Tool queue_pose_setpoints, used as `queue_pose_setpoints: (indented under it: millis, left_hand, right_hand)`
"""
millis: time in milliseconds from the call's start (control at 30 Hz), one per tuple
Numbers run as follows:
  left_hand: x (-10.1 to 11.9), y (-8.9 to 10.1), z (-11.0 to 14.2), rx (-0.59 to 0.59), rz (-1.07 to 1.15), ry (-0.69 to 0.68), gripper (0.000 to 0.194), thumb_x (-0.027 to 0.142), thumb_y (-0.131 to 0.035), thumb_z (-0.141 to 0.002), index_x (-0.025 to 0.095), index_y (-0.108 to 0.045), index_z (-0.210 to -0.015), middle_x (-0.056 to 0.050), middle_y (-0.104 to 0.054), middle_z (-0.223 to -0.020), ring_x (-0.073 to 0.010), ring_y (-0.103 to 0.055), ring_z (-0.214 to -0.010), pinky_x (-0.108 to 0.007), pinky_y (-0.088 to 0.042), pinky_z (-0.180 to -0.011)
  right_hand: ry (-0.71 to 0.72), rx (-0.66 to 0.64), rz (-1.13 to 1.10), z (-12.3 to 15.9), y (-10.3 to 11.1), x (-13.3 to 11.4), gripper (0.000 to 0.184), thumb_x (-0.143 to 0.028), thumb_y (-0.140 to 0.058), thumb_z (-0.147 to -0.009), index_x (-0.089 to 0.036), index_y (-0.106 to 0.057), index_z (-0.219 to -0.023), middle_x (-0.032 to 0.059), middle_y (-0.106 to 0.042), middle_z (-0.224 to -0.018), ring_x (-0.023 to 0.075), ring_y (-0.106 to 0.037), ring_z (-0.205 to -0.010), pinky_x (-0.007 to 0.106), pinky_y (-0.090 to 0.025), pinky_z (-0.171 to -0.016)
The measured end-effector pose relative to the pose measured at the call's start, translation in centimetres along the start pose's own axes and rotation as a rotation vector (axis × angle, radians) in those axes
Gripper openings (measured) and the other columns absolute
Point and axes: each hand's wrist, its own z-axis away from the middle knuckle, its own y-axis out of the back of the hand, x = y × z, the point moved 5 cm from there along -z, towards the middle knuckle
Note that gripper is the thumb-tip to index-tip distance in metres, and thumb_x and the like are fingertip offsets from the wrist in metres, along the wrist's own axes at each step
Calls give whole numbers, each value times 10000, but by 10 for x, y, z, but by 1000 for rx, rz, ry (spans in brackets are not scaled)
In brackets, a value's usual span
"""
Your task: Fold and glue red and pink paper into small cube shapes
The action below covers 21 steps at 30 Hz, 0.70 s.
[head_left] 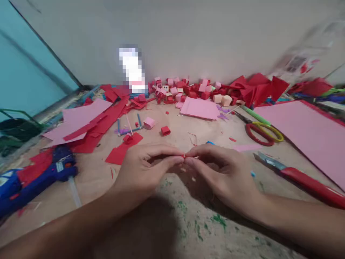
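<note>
My left hand [144,167] and my right hand [222,172] meet fingertip to fingertip low over the work surface in the middle of the view. Both are closed in a pinch on a tiny red paper piece [184,156], of which only a sliver shows between the fingers. A small red paper cube [165,130] and a pink paper cube [149,123] lie just beyond my hands.
A blue glue gun [37,178] lies at the left. Red and yellow scissors [262,132] and a red-handled cutter [302,180] lie at the right beside a large pink sheet [304,133]. Several small paper cubes [185,91] pile along the wall, with red and pink scraps [88,124] at the left.
</note>
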Motion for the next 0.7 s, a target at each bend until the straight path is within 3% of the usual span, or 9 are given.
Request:
queue_pose_setpoints:
  millis: [167, 267, 533, 700]
  left_hand:
    - [-3, 1, -1, 0, 53, 66, 230, 8, -790, -779, 229, -849, -753, 67, -822, -746, -74, -768, -665, -44, -584, -623]
    - [-1, 3, -2, -39, 21, 39, 215, 10, -821, -755, 222, -852, -768, 59, -826, -752, -86, -775, -667, -56, -591, -635]
    - [12, 7, 0, -136, -253, -284, 192, 12, -799, -821, 195, -835, -865, 46, -835, -819, -67, -765, -711, -52, -556, -680]
    - [17, 6, 1, -135, -332, -378, 131, 44, -794, -847, 173, -810, -836, 39, -805, -766, -59, -724, -659, -78, -539, -669]
  right_hand:
    - [21, -24, -3, 2, -2, -1, 110, -167, -673, -921, -181, -752, -846, -17, -768, -714, 77, -685, -581, 123, -531, -538]
    - [19, -28, -9, 3, -2, -2, 119, -161, -662, -914, -179, -741, -826, -17, -754, -698, 80, -670, -569, 136, -526, -531]
    - [-128, -94, -224, -1, -4, 5, 104, -228, -700, -879, -168, -736, -803, 0, -723, -673, 98, -632, -564, 180, -513, -521]
    - [-196, -177, -350, -6, -6, 8, 132, -247, -735, -864, -161, -737, -765, -19, -675, -626, 82, -583, -550, 178, -479, -516]
